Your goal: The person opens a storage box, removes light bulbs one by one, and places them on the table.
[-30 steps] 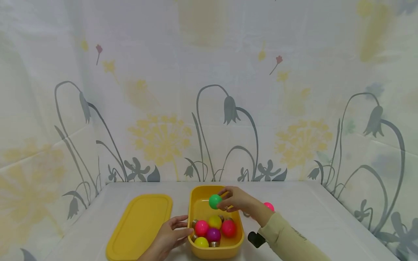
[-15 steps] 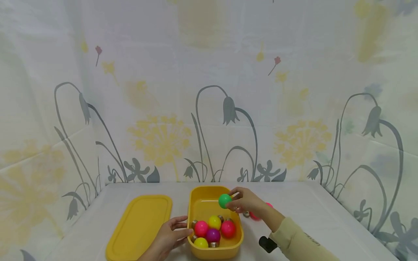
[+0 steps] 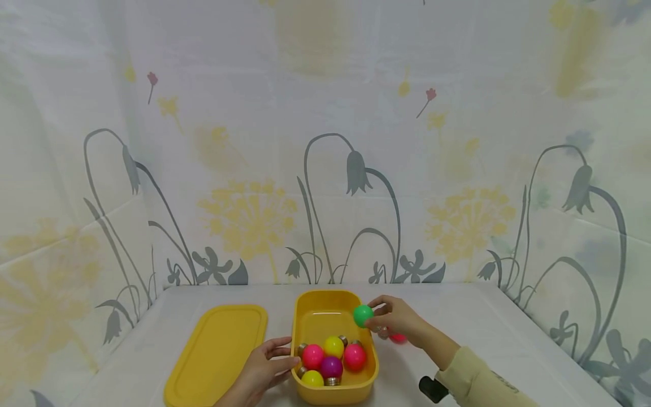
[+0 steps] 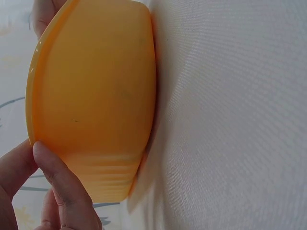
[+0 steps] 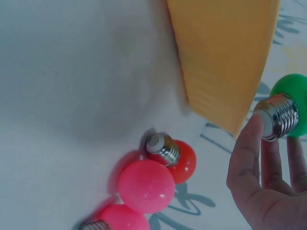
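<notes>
My right hand (image 3: 402, 322) pinches a green light bulb (image 3: 363, 315) at the right side of the yellow box (image 3: 335, 395), beside its rim. In the right wrist view the fingers hold the bulb by its silver screw base, above the tabletop. At the box's left side, my left hand (image 3: 259, 370) grips the rim between thumb and finger, as the left wrist view shows. Several bulbs lie in the near part of the box, among them a pink bulb (image 3: 312, 356), a yellow bulb (image 3: 333, 346) and a purple bulb (image 3: 331, 367).
A flat yellow lid (image 3: 218, 353) lies left of the box. On the white cloth to the right are a red bulb (image 5: 186, 160), a pink bulb (image 5: 146, 186) and another pink bulb (image 5: 125, 218). A flower-printed curtain (image 3: 325, 226) stands behind the table.
My right hand has moved to the right with the green bulb, from over the inside of the box to its right rim. The left hand has stayed on the box.
</notes>
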Motion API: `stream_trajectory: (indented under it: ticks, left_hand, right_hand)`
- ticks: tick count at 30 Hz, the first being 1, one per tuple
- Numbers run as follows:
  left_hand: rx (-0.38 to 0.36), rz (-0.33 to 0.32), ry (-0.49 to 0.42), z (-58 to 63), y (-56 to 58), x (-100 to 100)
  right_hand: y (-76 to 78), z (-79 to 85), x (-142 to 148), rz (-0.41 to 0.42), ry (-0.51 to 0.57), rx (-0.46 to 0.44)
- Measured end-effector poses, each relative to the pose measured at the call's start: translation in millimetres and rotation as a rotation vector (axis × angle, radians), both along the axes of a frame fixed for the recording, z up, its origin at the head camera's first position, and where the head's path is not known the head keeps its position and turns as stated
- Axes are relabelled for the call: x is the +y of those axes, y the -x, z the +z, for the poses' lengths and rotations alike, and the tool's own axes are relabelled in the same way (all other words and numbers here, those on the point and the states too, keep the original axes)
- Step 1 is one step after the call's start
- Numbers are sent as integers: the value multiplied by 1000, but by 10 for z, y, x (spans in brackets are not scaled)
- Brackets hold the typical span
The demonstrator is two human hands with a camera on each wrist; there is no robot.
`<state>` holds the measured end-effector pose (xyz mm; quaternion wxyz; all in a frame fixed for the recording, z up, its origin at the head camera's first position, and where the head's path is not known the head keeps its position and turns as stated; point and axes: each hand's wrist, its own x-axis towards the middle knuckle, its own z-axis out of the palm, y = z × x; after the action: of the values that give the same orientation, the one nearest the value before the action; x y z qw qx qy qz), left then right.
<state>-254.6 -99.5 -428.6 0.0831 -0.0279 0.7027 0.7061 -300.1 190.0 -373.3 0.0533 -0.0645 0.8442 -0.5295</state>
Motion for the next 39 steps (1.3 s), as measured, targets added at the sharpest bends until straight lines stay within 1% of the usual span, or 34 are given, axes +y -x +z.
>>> stream_trajectory:
  ticks: [6, 11, 16, 20, 27, 33, 39]
  left_hand:
    - [-4, 6, -1, 6, -2, 3]
    - [-9, 8, -2, 12, -9, 13]
    - [-20, 17, 2, 21, -11, 24]
    - [-10, 17, -4, 5, -1, 12]
    - [11, -2, -19, -4, -7, -1]
    - [-10, 7, -9, -7, 6, 8]
    - [8, -8, -23, -24, 11, -8]
  right_hand:
    - [-7, -42, 114, -29, -14, 34]
    - [-21, -87, 203, -49, -15, 41]
    - [-48, -138, 254, -89, -30, 31]
    - [-61, -207, 285, -130, -33, 13]
    - [-90, -328, 346, -145, -14, 5]
    - [-113, -404, 379, -176, -2, -6]
    - [-100, -453, 378, -208, -52, -17]
